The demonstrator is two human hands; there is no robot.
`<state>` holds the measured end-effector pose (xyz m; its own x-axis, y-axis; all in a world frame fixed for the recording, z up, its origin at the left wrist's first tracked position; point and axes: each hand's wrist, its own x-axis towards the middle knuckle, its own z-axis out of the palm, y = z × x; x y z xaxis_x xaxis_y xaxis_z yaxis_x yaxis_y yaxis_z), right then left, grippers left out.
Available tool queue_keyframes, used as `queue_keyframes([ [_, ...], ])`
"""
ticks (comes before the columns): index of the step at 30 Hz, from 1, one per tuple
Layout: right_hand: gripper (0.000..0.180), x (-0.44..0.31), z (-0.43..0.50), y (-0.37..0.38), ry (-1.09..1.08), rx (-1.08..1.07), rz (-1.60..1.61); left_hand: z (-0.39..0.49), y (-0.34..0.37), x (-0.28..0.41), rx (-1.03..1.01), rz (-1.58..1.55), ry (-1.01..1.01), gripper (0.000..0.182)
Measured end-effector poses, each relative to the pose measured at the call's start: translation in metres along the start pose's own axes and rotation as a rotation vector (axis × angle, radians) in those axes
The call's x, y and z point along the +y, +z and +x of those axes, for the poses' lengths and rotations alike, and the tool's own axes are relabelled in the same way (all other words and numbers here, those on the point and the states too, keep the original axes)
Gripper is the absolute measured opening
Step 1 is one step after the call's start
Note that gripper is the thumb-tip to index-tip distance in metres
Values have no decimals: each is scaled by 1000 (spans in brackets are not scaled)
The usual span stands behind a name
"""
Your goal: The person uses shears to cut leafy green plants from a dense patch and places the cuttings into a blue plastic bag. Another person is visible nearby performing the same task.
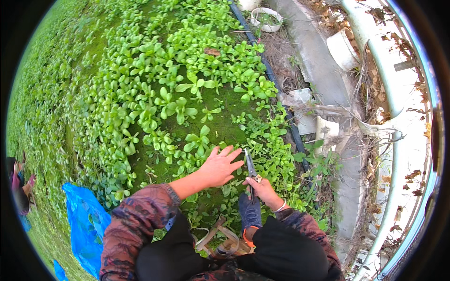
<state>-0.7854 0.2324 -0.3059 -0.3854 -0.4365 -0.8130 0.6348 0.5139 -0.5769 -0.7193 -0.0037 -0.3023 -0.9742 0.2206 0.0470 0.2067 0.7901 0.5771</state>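
Observation:
Low leafy green plants (197,142) grow from mossy soil in front of me. My left hand (218,168) is stretched palm down over them, its fingers spread and holding nothing. Just to its right, my right hand (263,189) grips a pair of scissors (250,163) by the handles. The blades point away from me, close to the left fingertips, and look nearly closed together. A ring and a white bracelet (280,206) are on the right hand and wrist. Leaves under the left palm are hidden.
A blue plastic bag (84,228) lies left of me. A dark pipe (269,68) edges the bed, with a concrete strip (313,52), white pots (342,49) and dry vines beyond. My shoe (249,212) and a small stool (225,235) are below. Another person (21,191) is far left.

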Motion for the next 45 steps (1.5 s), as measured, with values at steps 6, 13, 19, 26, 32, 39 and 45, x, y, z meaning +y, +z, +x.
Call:
queue_keyframes([
  [6,53,12,18,-19,186,-246,-248,-22,28,-36,-88,134,-261,21],
  [13,57,15,53,-3,326,-365,-141,-32,21,-51,87,41,-361,23],
  [19,55,-2,56,2,358,-375,-129,-27,22,-49,140,-86,-307,19],
  [26,56,-5,51,5,374,-373,-79,-29,24,-47,183,-161,-250,16],
  [32,58,-4,52,10,360,-349,-93,-30,22,-47,148,-180,-229,14],
  [39,60,3,56,14,397,-351,31,-27,20,-47,125,-201,-205,13],
  [45,60,5,55,11,313,-298,-84,-24,19,-47,114,-222,-231,13],
])
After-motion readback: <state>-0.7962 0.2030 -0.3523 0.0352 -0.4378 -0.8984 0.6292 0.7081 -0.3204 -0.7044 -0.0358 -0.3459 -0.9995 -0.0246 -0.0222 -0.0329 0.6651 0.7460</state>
